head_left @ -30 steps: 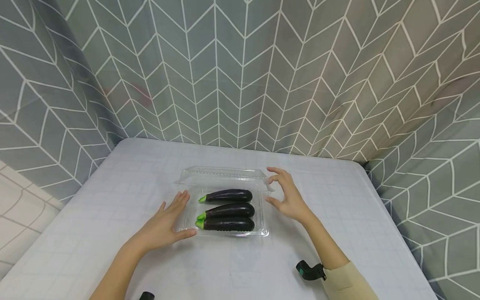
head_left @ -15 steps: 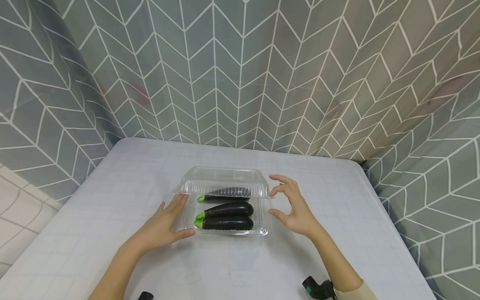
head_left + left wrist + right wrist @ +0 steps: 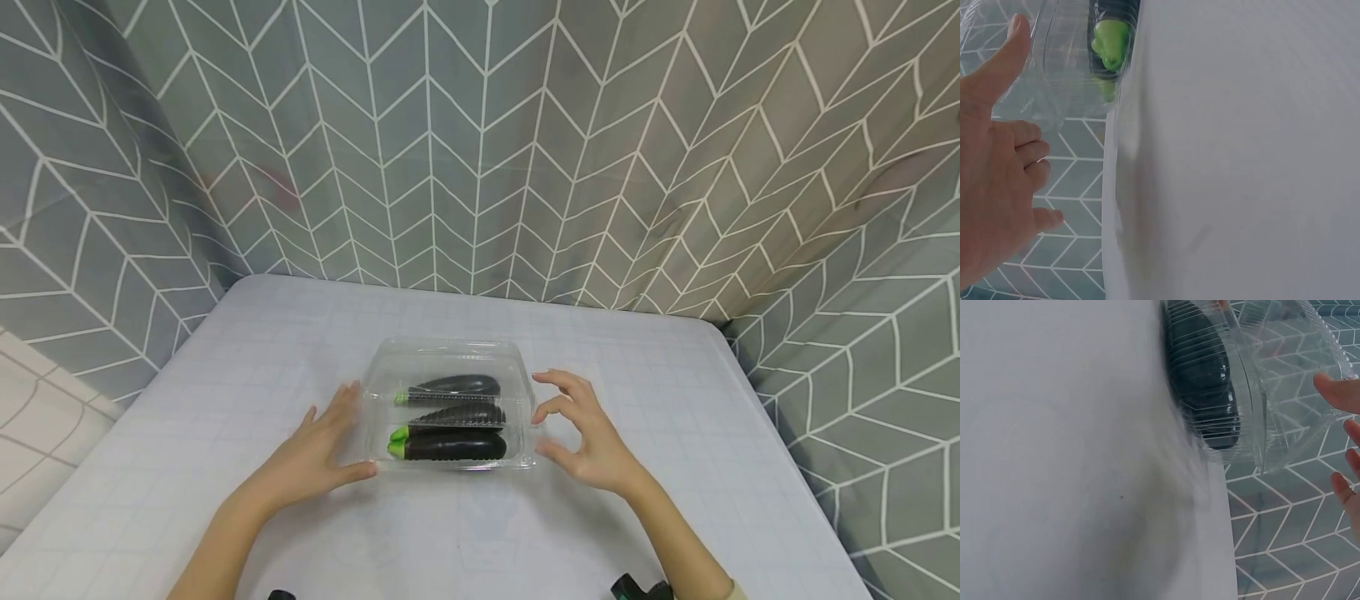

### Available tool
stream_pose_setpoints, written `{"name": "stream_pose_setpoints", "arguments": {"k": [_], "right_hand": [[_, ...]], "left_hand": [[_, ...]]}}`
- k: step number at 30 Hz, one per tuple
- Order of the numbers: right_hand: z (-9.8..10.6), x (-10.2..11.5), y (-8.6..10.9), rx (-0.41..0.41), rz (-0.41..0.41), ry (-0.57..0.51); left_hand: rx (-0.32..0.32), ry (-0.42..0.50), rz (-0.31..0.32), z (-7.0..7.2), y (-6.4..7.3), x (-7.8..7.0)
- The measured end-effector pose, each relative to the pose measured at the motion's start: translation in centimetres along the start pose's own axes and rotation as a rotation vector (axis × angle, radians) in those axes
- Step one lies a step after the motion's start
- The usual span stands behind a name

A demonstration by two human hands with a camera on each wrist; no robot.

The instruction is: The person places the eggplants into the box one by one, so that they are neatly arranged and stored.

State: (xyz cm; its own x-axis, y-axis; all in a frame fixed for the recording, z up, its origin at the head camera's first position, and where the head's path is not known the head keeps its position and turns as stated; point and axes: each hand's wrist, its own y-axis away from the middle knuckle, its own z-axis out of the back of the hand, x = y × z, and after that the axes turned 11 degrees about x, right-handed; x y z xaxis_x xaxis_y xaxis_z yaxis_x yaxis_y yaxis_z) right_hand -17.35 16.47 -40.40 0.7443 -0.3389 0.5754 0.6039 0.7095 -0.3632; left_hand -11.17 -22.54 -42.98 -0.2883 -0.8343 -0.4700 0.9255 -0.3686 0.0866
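Black eggplants (image 3: 453,447) with green stem ends lie side by side in a clear plastic clamshell box (image 3: 480,464). Over them slants its hinged lid (image 3: 450,350), lowered partway, its ribbed front edge across the middle eggplant. My left hand (image 3: 311,458) is beside the box's left side, fingers spread and holding nothing. Beside the right edge of the lid my right hand (image 3: 588,437) has bent fingers, with a gap between thumb and index finger. In the right wrist view its thumb (image 3: 1335,394) reaches the lid's rim; whether it presses there I cannot tell.
A white cloth covers the table (image 3: 300,325) under the box. Grey herringbone curtains (image 3: 480,167) stand behind and on both sides. Black wrist cameras (image 3: 637,588) show at the bottom of the head view.
The lid has swung down from standing open at the back to lying over the eggplants. My right hand has moved toward me with it. My left hand has drawn back a little leftward.
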Motion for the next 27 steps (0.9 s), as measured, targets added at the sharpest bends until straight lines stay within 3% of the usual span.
{"name": "stream_pose_setpoints", "arguments": {"k": [8, 19, 27], "right_hand": [[-0.5, 0.0, 0.6, 0.031, -0.018, 0.01], [-1.1, -0.4, 0.7, 0.041, -0.013, 0.048], [-1.1, -0.2, 0.9, 0.043, -0.024, 0.069]], "left_hand": [[-0.01, 0.029, 0.013, 0.1, 1.1, 0.8], [-0.029, 0.042, 0.017, 0.2, 1.0, 0.8], [-0.081, 0.207, -0.05, 1.3, 2.1, 0.1]]}}
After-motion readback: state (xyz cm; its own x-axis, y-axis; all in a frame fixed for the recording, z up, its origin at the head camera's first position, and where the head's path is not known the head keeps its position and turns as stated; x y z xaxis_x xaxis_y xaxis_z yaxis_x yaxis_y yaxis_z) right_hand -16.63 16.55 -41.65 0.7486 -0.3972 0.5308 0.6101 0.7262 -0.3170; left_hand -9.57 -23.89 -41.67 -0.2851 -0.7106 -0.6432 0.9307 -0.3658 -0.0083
